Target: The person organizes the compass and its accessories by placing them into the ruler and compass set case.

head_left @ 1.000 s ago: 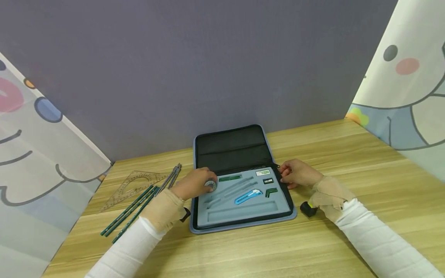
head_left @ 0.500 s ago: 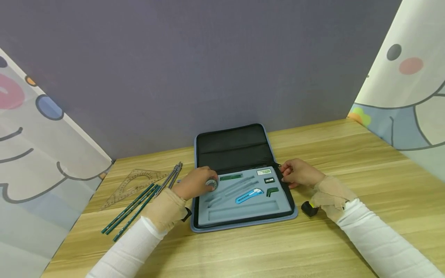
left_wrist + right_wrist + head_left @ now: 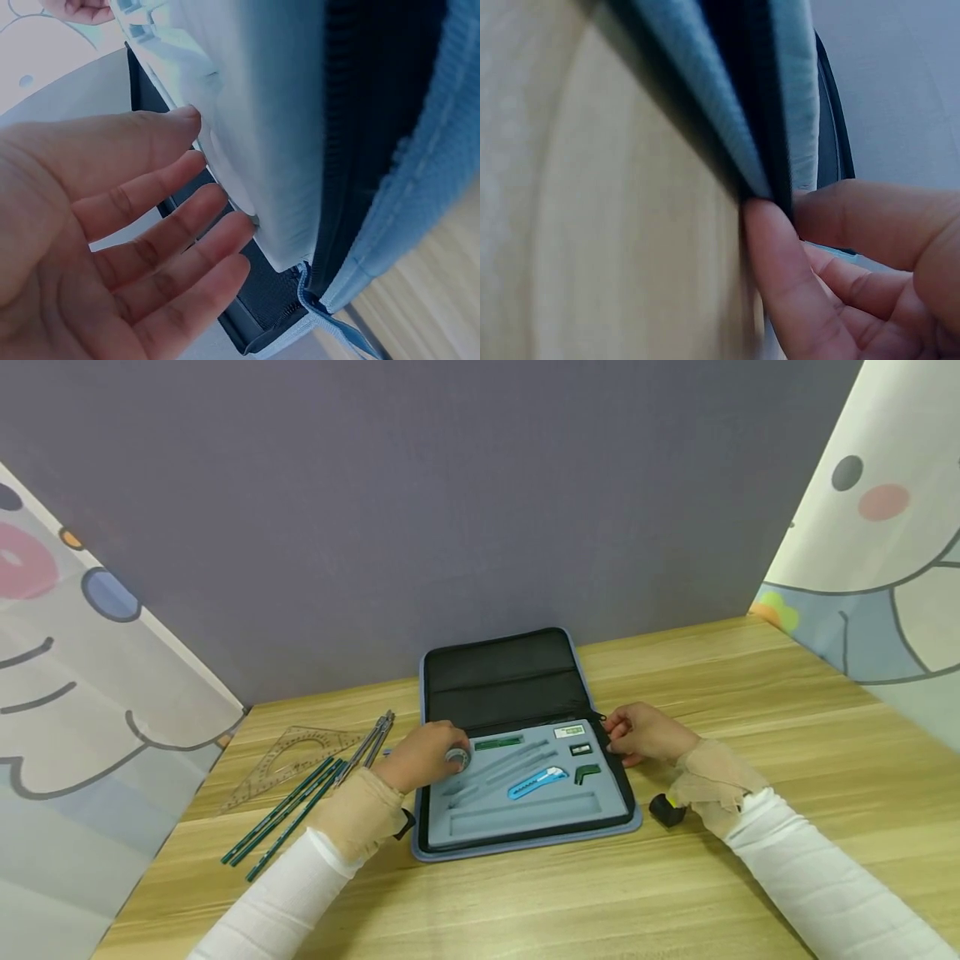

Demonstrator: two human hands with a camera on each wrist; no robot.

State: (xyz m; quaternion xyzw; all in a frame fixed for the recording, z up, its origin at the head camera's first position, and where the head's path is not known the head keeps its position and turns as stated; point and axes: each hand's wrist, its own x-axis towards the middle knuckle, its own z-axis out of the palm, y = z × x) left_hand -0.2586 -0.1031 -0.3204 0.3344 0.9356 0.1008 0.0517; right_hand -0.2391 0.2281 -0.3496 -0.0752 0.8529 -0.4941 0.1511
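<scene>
An open zip case (image 3: 525, 839) lies on the table, with a grey foam insert (image 3: 525, 814) in its lower half. My left hand (image 3: 441, 750) is at the insert's left side; its nearly straight fingers (image 3: 180, 225) touch a round tape roll (image 3: 456, 758) seated in the foam (image 3: 262, 112). My right hand (image 3: 617, 735) pinches the case's right edge (image 3: 727, 127) between thumb and fingers (image 3: 780, 277). In the insert lie a blue utility knife (image 3: 536, 783), a green ruler (image 3: 498, 743), an eraser (image 3: 569, 731), a small sharpener (image 3: 580, 749) and a green corner piece (image 3: 587, 772).
Left of the case on the wooden table (image 3: 750, 693) are several green pencils (image 3: 288, 814), a clear set square (image 3: 288, 760) and a metal compass (image 3: 371, 743). A purple wall stands behind, with printed curtains at both sides.
</scene>
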